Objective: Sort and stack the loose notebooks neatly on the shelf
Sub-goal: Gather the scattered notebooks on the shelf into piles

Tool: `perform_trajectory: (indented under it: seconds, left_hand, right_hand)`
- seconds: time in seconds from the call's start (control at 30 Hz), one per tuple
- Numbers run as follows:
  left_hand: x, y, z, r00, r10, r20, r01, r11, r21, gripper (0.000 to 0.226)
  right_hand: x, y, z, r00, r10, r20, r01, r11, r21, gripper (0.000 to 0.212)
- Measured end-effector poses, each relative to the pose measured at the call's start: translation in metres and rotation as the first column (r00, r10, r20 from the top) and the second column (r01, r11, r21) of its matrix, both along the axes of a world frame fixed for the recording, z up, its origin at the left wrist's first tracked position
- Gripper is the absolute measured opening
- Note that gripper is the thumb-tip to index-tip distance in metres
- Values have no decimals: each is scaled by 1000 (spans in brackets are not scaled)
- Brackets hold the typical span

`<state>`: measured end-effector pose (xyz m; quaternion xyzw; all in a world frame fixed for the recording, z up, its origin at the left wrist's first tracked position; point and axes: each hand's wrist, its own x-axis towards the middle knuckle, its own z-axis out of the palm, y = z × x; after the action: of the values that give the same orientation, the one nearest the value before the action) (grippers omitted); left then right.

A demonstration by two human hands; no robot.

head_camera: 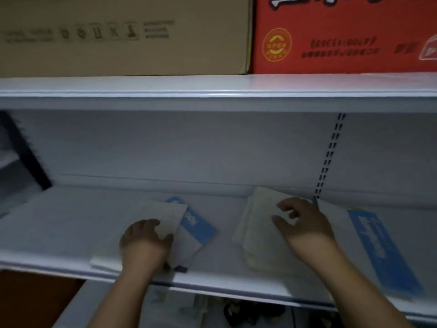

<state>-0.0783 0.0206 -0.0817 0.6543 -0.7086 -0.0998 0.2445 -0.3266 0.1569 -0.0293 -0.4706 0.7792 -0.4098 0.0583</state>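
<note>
On the white shelf (59,233) lie several loose notebooks. A pale notebook (163,216) sits at the middle, partly over one with a blue stripe (201,223). My left hand (144,242) grips the pale notebook's near edge, thumb on top. To the right lies a small stack of cream notebooks (257,228); my right hand (302,223) rests on it with fingers spread and slightly bent. Further right lies a white notebook with a blue band (380,252), partly under my right forearm. The picture is blurred.
Above the shelf, another white shelf board (212,91) carries a brown carton (118,34) and a red carton (343,34). A dark slanted object (26,152) stands at the shelf's left end. A slotted upright (328,157) runs down the back wall at right.
</note>
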Motion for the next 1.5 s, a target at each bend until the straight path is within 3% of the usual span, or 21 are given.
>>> perform_trajectory:
  seconds: [0.1,0.17,0.27,0.37,0.47,0.53,0.6,0.67,0.77,0.83,0.9,0.97,1.0,1.07,1.1,1.17,1.23,1.3,1.37,1.43,1.5]
  left_hand:
    - [57,-13,-1,987,90,132,-107,985,133,54]
    - [80,-17,-3,993,80,84,-97,970,222,58]
    - [92,-15,-7,997,32,75,-52,959,280,65]
    - [100,-12,-3,991,34,132,-69,961,267,75]
    - [107,-10,9,983,18,183,-70,957,283,58]
    - [106,-9,20,994,64,-85,-30,935,354,43]
    - [97,-8,33,882,131,-453,106,881,461,32]
    - [82,-6,47,723,152,-674,208,883,422,26]
    - [39,0,61,537,57,-842,302,919,255,22]
    - [-3,6,62,432,6,-902,463,857,227,28]
    - [-51,15,59,372,4,-928,588,773,239,29]
    - [-95,27,52,438,-46,-898,586,771,247,28]
    - [-113,31,44,539,-118,-834,548,801,241,28]
    - [-135,41,27,761,-255,-596,465,856,226,22]
    - [-140,44,19,829,-283,-482,426,878,218,20]
    - [-143,46,6,894,-288,-343,379,895,236,30]
    - [-140,42,1,907,-286,-309,367,898,244,47]
    - [-128,37,3,903,-277,-328,364,899,245,60]
    - [-103,24,6,934,-255,-248,314,920,235,66]
    - [-62,3,4,978,-175,-114,196,957,213,70]
    - [-15,-15,-1,999,-43,-28,48,973,227,76]
  right_hand:
    - [59,-54,0,971,239,-24,-234,964,123,30]
    - [89,-87,-12,938,340,-62,-307,903,301,39]
    - [115,-119,-35,917,388,-96,-243,730,639,72]
    - [121,-130,-46,932,337,-133,-144,682,717,94]
    - [120,-133,-42,933,290,-214,-94,770,632,73]
    - [119,-132,-33,947,267,-180,-134,836,532,43]
    - [113,-124,-23,965,253,-65,-203,883,424,30]
    - [94,-107,-13,982,178,71,-190,941,279,24]
    - [42,-63,-1,941,-20,337,13,1000,23,13]
    - [4,-25,2,861,-104,498,171,981,-90,12]
    - [-35,13,-1,821,-201,535,320,937,-138,11]
    - [-70,48,-13,807,-329,490,439,890,-125,11]
    - [-86,64,-22,795,-398,459,479,875,-72,12]
    - [-105,91,-43,812,-537,228,512,843,163,13]
    - [-108,101,-51,828,-557,61,524,809,266,23]
    - [-118,110,-71,836,-512,-197,547,744,384,54]
    - [-119,106,-73,831,-475,-289,556,702,446,67]
    - [-114,96,-57,795,-536,-284,605,666,437,56]
    - [-98,75,-33,837,-504,-212,547,761,349,55]
    - [-63,43,-11,928,-362,-90,372,913,166,50]
    - [-15,7,1,991,-135,0,135,990,44,41]
